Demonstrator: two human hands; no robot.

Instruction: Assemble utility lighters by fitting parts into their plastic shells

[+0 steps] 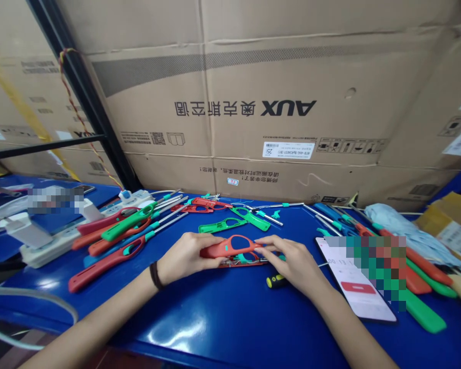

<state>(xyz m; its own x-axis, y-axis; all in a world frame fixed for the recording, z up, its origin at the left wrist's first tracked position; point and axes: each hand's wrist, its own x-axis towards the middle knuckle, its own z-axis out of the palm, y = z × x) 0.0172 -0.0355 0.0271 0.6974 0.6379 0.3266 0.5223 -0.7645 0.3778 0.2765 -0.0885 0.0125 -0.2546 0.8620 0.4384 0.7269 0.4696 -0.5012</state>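
Both my hands hold an orange lighter casing half (234, 247) over the middle of the blue table. My left hand (194, 254) pinches its wide handle end, and my right hand (288, 259) grips the narrow end past the oval opening. Just beneath it lies the other casing half (238, 262), with metal parts and a teal trigger (246, 257) inside. Whether the two halves touch is hard to tell. A screwdriver (275, 281) with a yellow and black handle lies partly under my right hand. Behind my hands are green casing halves (221, 225) and red casing pieces (202, 205).
Assembled long-nosed lighters (107, 264) are piled at left beside a white power strip (49, 243). On the right, a phone (359, 289) lies with more lighters (422, 307) and a light-blue cloth (403, 225). A large cardboard box (230, 66) walls off the back.
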